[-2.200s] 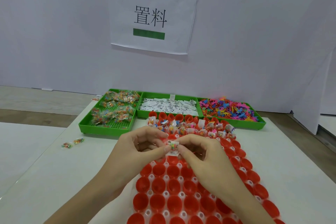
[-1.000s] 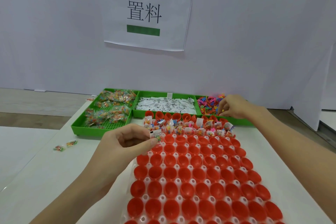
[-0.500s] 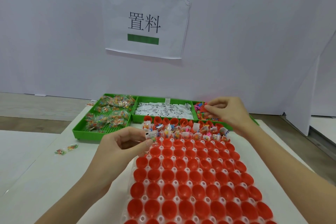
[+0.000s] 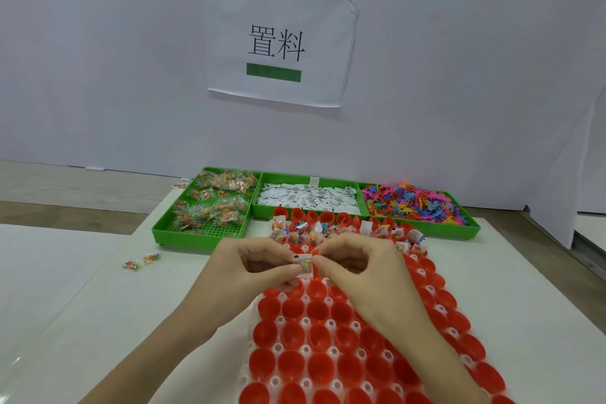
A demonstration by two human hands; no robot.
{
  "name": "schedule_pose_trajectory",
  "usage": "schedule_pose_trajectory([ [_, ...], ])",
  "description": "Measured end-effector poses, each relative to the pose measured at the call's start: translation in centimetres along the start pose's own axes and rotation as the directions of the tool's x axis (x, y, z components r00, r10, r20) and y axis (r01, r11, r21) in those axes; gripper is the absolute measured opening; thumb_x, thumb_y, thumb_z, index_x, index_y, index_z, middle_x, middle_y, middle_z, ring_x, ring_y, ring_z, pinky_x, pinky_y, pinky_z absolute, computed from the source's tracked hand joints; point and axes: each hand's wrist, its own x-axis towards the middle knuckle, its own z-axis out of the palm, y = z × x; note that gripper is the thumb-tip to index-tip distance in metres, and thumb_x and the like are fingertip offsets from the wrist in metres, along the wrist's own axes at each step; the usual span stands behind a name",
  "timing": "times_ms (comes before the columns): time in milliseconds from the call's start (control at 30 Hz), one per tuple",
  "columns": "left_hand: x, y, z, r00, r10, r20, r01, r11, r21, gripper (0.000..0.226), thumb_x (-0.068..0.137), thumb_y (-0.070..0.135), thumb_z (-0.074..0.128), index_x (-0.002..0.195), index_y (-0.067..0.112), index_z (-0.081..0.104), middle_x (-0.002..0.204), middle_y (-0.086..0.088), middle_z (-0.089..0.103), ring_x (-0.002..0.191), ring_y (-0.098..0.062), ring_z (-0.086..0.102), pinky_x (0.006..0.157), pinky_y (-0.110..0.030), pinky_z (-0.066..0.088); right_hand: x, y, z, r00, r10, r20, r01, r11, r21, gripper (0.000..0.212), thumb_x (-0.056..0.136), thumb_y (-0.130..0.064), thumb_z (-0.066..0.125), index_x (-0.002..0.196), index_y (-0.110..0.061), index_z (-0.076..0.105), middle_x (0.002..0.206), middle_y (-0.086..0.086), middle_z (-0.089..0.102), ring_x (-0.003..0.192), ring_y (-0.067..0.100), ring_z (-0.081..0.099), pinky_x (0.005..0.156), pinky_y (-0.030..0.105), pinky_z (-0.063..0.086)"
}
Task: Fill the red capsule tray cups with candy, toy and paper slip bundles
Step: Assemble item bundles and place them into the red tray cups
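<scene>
Item: bundle point(image 4: 304, 264), a small clear candy packet backed by a white printed paper slip, held above the red capsule tray point(image 4: 354, 331) at its far third, just short of the filled rows. Grip: left hand point(image 4: 252, 269) pinches the bundle's left edge between thumb and forefinger; right hand point(image 4: 357, 266) pinches its right edge, a red sliver at the fingertips, possibly a toy, too small to tell. Handling, judged: very light, limp film and thin paper, slippery, apt to splay apart; best taken across both layers at the edges. Cups: glossy red plastic half-shells, rigid, in staggered rows on a white perforated carrier. Stock at 12 o'clock of the tray, on the desk point(image 4: 98, 305): green tray of candy packets point(image 4: 210, 203) at 11, paper slips point(image 4: 308, 198) at 12, flat bright plastic toys point(image 4: 413, 202) at 1. Two stray packets point(image 4: 141, 261) lie at 9.
</scene>
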Motion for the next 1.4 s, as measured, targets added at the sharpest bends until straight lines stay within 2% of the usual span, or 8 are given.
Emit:
schedule_pose_trajectory([
  [333,0.2,-0.8,-0.1,0.995,0.092,0.025,-0.095,0.981,0.169,0.018,0.074,0.022,0.087,0.09,0.017,0.08,0.081,-0.007,0.08,0.075,-0.026,0.078,0.075,-0.039,0.064,-1.2,0.5,0.0,0.988,-0.003,0.157,-0.002,0.999,0.032,0.002,0.091,-0.029,0.076,0.091,-0.031,0.077,0.088,-0.012,0.076,0.087,0.006,0.072,0.081,0.028,0.059],
  [567,0.2,-0.8,-0.1,0.981,0.187,0.055,-0.194,0.964,0.183,0.014,0.078,0.017,0.086,0.091,0.019,0.082,0.086,-0.001,0.08,0.083,-0.02,0.078,0.079,-0.035,0.063,-1.1,0.8,0.5,0.999,-0.03,0.045,0.027,0.998,0.055,0.008,0.087,-0.021,0.081,0.088,-0.027,0.076,0.085,-0.009,0.076,0.083,0.008,0.073,0.078,0.025,0.059],
  [633,0.4,-0.7,-0.4,0.976,0.218,0.009,-0.215,0.958,0.191,0.012,0.08,0.019,0.084,0.092,0.021,0.083,0.084,-0.001,0.08,0.079,-0.019,0.078,0.076,-0.03,0.063,-0.8,1.1,0.6,1.0,-0.023,-0.01,0.023,0.998,0.06,0.008,0.085,-0.021,0.082,0.088,-0.026,0.076,0.084,-0.009,0.076,0.082,0.007,0.073,0.076,0.022,0.059],
  [733,1.1,-0.9,-1.9,0.959,0.222,-0.177,-0.184,0.961,0.208,0.009,0.084,0.013,0.081,0.09,0.019,0.082,0.076,-0.002,0.078,0.067,-0.018,0.075,0.066,-0.021,0.06,-0.4,1.5,0.3,0.998,0.01,-0.054,-0.007,0.999,0.051,0.009,0.083,-0.021,0.083,0.086,-0.024,0.076,0.082,-0.009,0.076,0.08,0.006,0.073,0.076,0.02,0.058],
  [900,1.9,-1.9,-3.9,0.936,0.197,-0.291,-0.117,0.955,0.271,0.01,0.086,0.01,0.08,0.087,0.02,0.08,0.076,0.0,0.077,0.07,-0.018,0.074,0.071,-0.025,0.062,1.4,2.0,-0.1,0.998,0.06,-0.014,-0.06,0.998,-0.035,0.01,0.083,-0.017,0.083,0.083,-0.022,0.075,0.079,-0.01,0.076,0.076,0.003,0.072,0.072,0.014,0.056],
  [1033,1.8,-2.4,-3.1,0.939,0.264,-0.22,-0.172,0.915,0.364,0.01,0.084,0.018,0.083,0.088,0.026,0.081,0.083,0.01,0.077,0.078,-0.013,0.071,0.073,-0.027,0.059,3.3,1.6,0.4,0.996,0.052,0.075,-0.04,0.989,-0.145,0.009,0.083,-0.025,0.084,0.087,-0.023,0.076,0.081,-0.01,0.075,0.079,0.0,0.07,0.077,0.016,0.057],
  [1200,1.2,-2.6,-1.5,0.909,0.411,-0.072,-0.304,0.771,0.559,0.013,0.082,0.037,0.08,0.094,0.037,0.081,0.093,0.024,0.073,0.098,-0.013,0.059,0.078,-0.024,0.05,4.3,1.6,1.8,0.985,0.047,0.169,-0.013,0.98,-0.198,0.01,0.082,-0.026,0.085,0.086,-0.02,0.077,0.08,-0.007,0.076,0.078,0.002,0.072,0.079,0.021,0.058],
  [1400,1.2,-3.1,-1.2,0.864,0.484,0.136,-0.434,0.582,0.688,0.02,0.089,0.04,0.069,0.099,0.03,0.082,0.099,0.024,0.074,0.1,-0.013,0.053,0.084,-0.027,0.049,4.5,2.0,2.0,0.973,0.043,0.228,0.027,0.955,-0.295,0.004,0.084,-0.022,0.083,0.086,-0.021,0.079,0.078,-0.009,0.075,0.074,0.0,0.07,0.074,0.018,0.057],
])
